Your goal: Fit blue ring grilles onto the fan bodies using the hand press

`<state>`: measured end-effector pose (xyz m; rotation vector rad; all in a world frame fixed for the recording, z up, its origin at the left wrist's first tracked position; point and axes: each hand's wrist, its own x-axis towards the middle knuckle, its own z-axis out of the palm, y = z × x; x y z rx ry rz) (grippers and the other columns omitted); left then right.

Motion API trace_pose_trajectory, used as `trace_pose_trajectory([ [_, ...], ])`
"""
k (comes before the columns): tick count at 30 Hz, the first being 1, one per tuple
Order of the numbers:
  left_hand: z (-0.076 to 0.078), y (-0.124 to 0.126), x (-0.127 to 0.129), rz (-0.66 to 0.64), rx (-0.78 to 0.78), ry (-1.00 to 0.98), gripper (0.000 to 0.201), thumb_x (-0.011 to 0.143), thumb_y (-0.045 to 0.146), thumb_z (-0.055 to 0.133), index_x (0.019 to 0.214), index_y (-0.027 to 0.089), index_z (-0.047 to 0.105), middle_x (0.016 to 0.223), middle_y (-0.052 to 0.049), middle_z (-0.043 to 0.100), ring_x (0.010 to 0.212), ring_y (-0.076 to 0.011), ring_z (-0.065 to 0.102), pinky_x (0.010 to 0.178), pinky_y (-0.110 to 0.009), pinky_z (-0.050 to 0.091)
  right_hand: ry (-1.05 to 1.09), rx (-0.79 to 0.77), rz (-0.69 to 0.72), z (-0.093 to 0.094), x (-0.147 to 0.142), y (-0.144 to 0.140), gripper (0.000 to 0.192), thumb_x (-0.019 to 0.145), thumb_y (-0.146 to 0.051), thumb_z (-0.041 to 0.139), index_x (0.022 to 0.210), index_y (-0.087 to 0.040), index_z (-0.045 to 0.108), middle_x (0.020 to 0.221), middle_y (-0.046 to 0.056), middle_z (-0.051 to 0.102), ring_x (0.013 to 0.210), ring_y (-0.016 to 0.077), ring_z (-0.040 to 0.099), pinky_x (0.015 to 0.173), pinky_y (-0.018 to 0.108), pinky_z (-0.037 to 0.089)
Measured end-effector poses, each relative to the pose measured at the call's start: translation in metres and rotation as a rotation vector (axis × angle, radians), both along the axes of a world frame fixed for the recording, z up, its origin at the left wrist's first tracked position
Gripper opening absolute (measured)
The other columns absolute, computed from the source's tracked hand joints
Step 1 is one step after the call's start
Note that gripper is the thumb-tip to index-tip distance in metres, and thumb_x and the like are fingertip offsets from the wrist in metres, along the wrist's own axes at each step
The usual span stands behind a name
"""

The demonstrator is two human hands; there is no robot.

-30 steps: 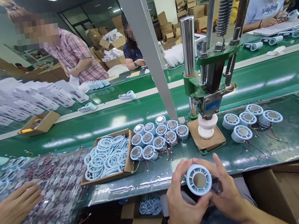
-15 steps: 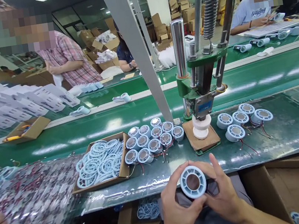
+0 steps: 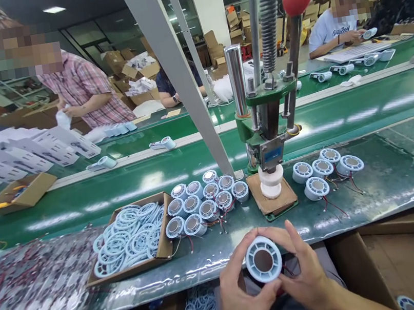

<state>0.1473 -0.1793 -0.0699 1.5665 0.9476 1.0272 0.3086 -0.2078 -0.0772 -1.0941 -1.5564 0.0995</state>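
Both hands are up in front of the bench's near edge, and between them sits 1 pale blue round fan housing [image 3: 263, 259], face toward the camera. The left hand [image 3: 244, 299] curls its fingers around the housing's left rim; the right hand [image 3: 307, 277] clasps the right rim, thumb below. Red wires seem to trail under it, though that part is hard to make out. On the bench beyond, the hand press [image 3: 265, 130] stands near the middle, a cardboard tray of blue rings [image 3: 126, 239] to its left.

Green surface [image 3: 390, 184] carries a cardboard tray of rings [image 3: 128, 237] left, clustered blue fan housings [image 3: 206, 202] centre, hand press [image 3: 272, 186], four more housings [image 3: 322, 171] right.
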Motion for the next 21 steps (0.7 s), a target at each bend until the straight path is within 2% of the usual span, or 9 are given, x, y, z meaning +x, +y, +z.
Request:
trace_pose_trajectory([
  [5, -0.003, -0.001, 0.004, 0.003, 0.046, -0.093, 0.063, 0.073, 0.032, 0.085, 0.133, 0.025, 0.065, 0.140, -0.012, 0.065, 0.127, -0.0348, 0.063, 0.113, -0.048, 0.048, -0.026, 0.041, -0.008, 0.008, 0.001, -0.001, 0.086, 0.090, -0.011, 0.058, 0.161, -0.020, 0.010, 0.122, 0.013, 0.073, 0.117, 0.0216, 0.069, 0.099, 0.040, 0.059],
  [11, 0.004, -0.001, 0.004, -0.050, 0.051, -0.179, 0.061, 0.072, 0.031, 0.088, 0.130, 0.027, 0.067, 0.141, -0.013, 0.064, 0.131, -0.0350, 0.060, 0.113, -0.048, 0.047, -0.055, 0.079, 0.005, 0.017, 0.001, -0.003, 0.088, 0.091, -0.011, 0.059, 0.161, -0.022, 0.008, 0.122, 0.013, 0.073, 0.118, 0.0223, 0.068, 0.096, 0.043, 0.061],
  [16, 0.008, -0.002, 0.006, -0.060, -0.103, -0.285, 0.066, 0.069, 0.041, 0.090, 0.128, 0.023, 0.068, 0.139, -0.016, 0.065, 0.129, -0.0363, 0.061, 0.107, -0.045, 0.053, -0.061, 0.082, -0.021, 0.020, 0.001, -0.003, 0.093, 0.085, -0.007, 0.059, 0.161, -0.023, 0.008, 0.123, 0.012, 0.073, 0.116, 0.0231, 0.070, 0.093, 0.043, 0.062],
  [21, 0.014, -0.008, 0.013, -0.024, -0.251, -0.335, 0.072, 0.061, 0.048, 0.093, 0.125, 0.025, 0.069, 0.133, -0.012, 0.070, 0.124, -0.0345, 0.065, 0.104, -0.042, 0.055, -0.044, 0.092, -0.026, 0.018, -0.001, -0.004, 0.097, 0.081, -0.004, 0.061, 0.161, -0.023, 0.010, 0.123, 0.013, 0.073, 0.112, 0.0231, 0.071, 0.092, 0.042, 0.062],
])
